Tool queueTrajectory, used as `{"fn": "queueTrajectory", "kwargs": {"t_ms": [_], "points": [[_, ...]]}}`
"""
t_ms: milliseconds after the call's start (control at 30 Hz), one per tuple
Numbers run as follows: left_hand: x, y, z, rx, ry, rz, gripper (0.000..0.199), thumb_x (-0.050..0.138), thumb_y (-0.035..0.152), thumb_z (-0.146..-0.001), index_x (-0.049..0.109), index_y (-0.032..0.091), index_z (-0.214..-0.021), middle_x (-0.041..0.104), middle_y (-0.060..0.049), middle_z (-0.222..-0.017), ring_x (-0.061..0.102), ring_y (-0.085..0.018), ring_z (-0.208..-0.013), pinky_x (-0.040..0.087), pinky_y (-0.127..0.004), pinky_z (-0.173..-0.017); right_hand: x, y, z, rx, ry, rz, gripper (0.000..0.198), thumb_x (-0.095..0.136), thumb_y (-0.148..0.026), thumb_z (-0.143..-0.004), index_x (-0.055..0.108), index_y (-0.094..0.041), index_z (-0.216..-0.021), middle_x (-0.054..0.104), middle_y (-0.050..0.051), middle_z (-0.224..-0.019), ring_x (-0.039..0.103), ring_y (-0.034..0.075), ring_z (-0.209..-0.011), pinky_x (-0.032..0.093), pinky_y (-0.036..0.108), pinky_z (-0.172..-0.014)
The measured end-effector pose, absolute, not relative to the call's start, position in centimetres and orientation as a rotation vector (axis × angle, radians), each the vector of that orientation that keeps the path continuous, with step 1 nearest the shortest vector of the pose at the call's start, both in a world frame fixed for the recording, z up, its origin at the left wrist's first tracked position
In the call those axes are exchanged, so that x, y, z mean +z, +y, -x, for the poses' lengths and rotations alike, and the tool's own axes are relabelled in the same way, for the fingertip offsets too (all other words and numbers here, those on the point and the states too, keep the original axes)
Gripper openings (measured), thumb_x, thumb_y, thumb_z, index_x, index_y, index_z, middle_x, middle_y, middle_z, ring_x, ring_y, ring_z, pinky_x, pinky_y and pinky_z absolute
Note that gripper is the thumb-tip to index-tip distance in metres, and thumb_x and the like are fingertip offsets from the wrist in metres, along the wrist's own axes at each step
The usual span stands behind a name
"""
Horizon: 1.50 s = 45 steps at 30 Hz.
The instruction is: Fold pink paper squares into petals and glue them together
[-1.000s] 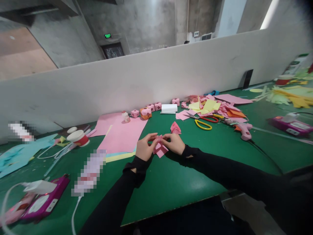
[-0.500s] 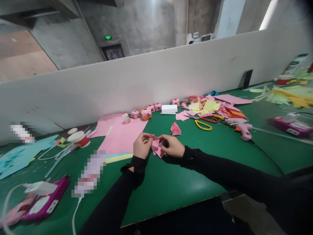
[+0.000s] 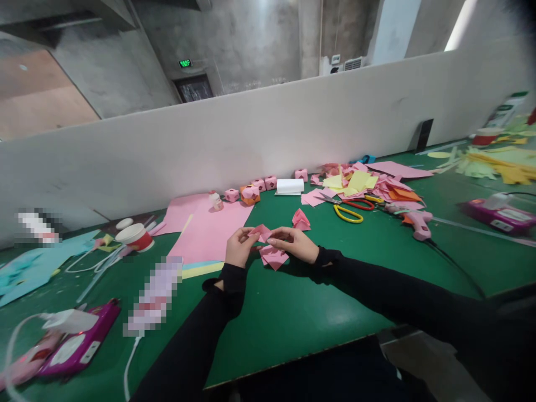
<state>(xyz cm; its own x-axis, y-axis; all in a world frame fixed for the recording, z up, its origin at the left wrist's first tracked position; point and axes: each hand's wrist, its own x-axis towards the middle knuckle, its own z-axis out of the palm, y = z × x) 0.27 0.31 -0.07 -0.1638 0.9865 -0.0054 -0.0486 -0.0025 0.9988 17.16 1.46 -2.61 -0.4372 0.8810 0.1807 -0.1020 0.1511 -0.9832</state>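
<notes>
Between my two hands is a small folded piece of pink paper (image 3: 261,232). My left hand (image 3: 241,246) pinches its left side, and my right hand (image 3: 294,244) pinches the right side with thumb and forefinger. Just below my fingers lies another folded pink paper (image 3: 274,258) on the green table; whether it touches the held piece I cannot tell. A folded pink paper piece (image 3: 300,220) stands beyond my right hand. Farther back, several pink paper cubes (image 3: 231,195) sit along the partition.
Large pink sheets (image 3: 209,229) spread at the left, with a paper cup (image 3: 136,238) beside them. To the right lie yellow-handled scissors (image 3: 348,214), a heap of paper scraps (image 3: 355,181) and a pink glue gun (image 3: 416,220) with a cord. A white partition (image 3: 234,139) borders the green table (image 3: 310,318).
The held pink paper has moved up and slightly left, tilting flatter. The folded paper below it shows more fully now. Both hands remain pinched, with fingers shifted a little.
</notes>
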Motion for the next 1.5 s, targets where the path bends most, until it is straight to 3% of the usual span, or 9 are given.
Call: {"fn": "queueTrajectory", "kwargs": {"t_ms": [167, 533, 833, 1167, 1500], "points": [[-0.1, 0.4, -0.2, 1.362, 1.275, -1.000, 0.039, 0.076, 0.027, -0.052, 0.058, 0.014, -0.084, 0.061, 0.002, -0.062, 0.059, -0.012, -0.058, 0.054, -0.027, -0.059, -2.9, 1.8, -17.2, 1.481, -1.469, 0.787, 0.040, 0.056, -0.047, -0.081, 0.065, -0.013, -0.101, 0.071, 0.008, -0.091, 0.062, 0.011, -0.071, 0.045, 0.018, -0.052], [-0.1, -0.4, -1.2, 1.269, 1.277, -1.378, 0.033, 0.068, 0.024, -0.061, 0.061, 0.013, -0.091, 0.067, -0.002, -0.072, 0.061, -0.012, -0.058, 0.054, -0.025, -0.058, -2.9, 1.6, -17.0, 1.445, -1.513, 0.843, 0.038, 0.069, -0.049, -0.070, 0.063, -0.014, -0.081, 0.066, 0.003, -0.072, 0.060, 0.010, -0.062, 0.045, 0.019, -0.052], [0.2, -1.1, -1.9, 1.267, 1.288, -1.580, 0.031, 0.065, 0.032, -0.070, 0.062, 0.012, -0.094, 0.068, -0.012, -0.097, 0.065, -0.021, -0.087, 0.055, -0.030, -0.070, -3.3, 1.9, -16.9, 1.405, -1.466, 0.875, 0.034, 0.063, -0.048, -0.074, 0.056, -0.015, -0.074, 0.057, -0.002, -0.058, 0.053, 0.008, -0.050, 0.044, 0.019, -0.045], [-0.2, -1.0, -1.9, 1.212, 1.341, -1.668, 0.023, 0.063, 0.028, -0.070, 0.064, 0.015, -0.089, 0.069, -0.009, -0.089, 0.065, -0.020, -0.084, 0.053, -0.028, -0.065, -3.4, 1.8, -17.1, 1.339, -1.535, 0.969, 0.022, 0.065, -0.035, -0.072, 0.056, -0.016, -0.074, 0.061, -0.001, -0.060, 0.056, 0.010, -0.051, 0.046, 0.021, -0.046], [-0.9, -0.4, -1.4, 1.207, 1.469, -1.710, 0.018, 0.061, 0.018, -0.066, 0.064, 0.016, -0.083, 0.069, -0.006, -0.081, 0.066, -0.018, -0.078, 0.051, -0.027, -0.064, -2.7, 1.0, -17.1, 0.907, -1.827, 1.031, 0.020, 0.054, -0.031, -0.083, 0.065, -0.014, -0.079, 0.066, 0.002, -0.064, 0.055, 0.010, -0.054, 0.039, 0.020, -0.050]]}}
